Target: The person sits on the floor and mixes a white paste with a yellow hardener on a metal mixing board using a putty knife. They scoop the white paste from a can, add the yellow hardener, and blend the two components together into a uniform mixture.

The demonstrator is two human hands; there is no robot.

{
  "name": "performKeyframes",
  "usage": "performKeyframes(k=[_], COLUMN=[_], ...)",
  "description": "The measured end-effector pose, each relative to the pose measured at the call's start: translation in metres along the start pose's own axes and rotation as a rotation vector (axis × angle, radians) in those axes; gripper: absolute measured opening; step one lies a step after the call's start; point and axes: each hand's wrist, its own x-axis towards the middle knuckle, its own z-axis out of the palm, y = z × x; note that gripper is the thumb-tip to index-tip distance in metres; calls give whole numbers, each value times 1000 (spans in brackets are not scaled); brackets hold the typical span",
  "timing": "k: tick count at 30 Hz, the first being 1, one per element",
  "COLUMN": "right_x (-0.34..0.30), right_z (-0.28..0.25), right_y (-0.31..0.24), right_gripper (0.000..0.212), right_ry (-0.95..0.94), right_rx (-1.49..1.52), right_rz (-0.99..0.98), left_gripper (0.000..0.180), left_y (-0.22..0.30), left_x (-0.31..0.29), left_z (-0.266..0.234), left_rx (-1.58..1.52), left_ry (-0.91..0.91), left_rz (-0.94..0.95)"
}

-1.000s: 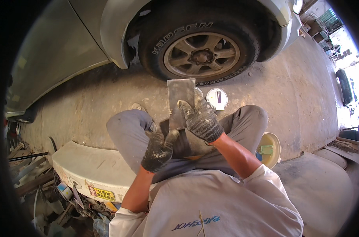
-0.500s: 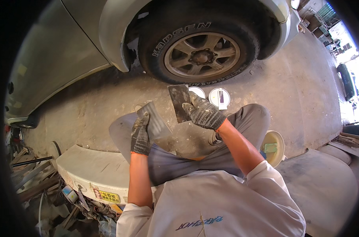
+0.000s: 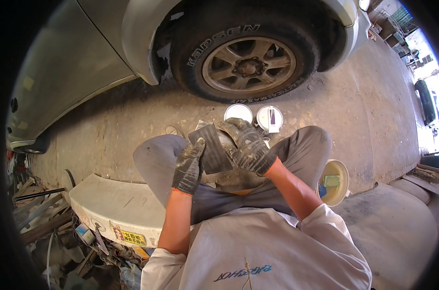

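My left hand (image 3: 188, 164), in a dark knitted work glove, is closed on a thin rectangular plate (image 3: 212, 153) with a dark grey face, thumb flat across it. A paler corner peeks out behind its top edge. My right hand (image 3: 251, 147), gloved alike, curls close against that plate's right side. Between its thumb and fingers shows a pale flat surface (image 3: 223, 137), apparently a second plate turned on edge and mostly hidden. Both hands meet above my crossed legs. Just beyond them, two round tins (image 3: 238, 113) with white lids stand on the floor.
A vehicle's wheel (image 3: 249, 67) and pale body panels (image 3: 79, 53) rise ahead. A white strip (image 3: 273, 121) lies on the right tin. A cream bucket (image 3: 342, 189) with a green block stands by my right knee. Loose panels (image 3: 118, 203) flank me; scrap wood lies at the left.
My hands have come together. The left hand's plate has moved right and now shows dark. The right hand has moved slightly down and right, its plate turning mostly out of sight.
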Motion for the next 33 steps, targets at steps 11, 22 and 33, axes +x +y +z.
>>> performKeyframes(k=[11,22,33], right_x=[-10,-31,-3], right_z=[2,18,-32], right_y=[-44,20,4], right_gripper=[73,27,64], right_ry=[-142,44,-104], right_rx=[-28,188,-61], right_rz=[171,-37,83], left_gripper=[29,29,28], left_y=[8,4,19], left_x=[-8,-6,-13], left_z=[33,13,22], left_rx=[646,-7,44], left_ry=[-87,-150,-57], left_rz=[499,7,-10])
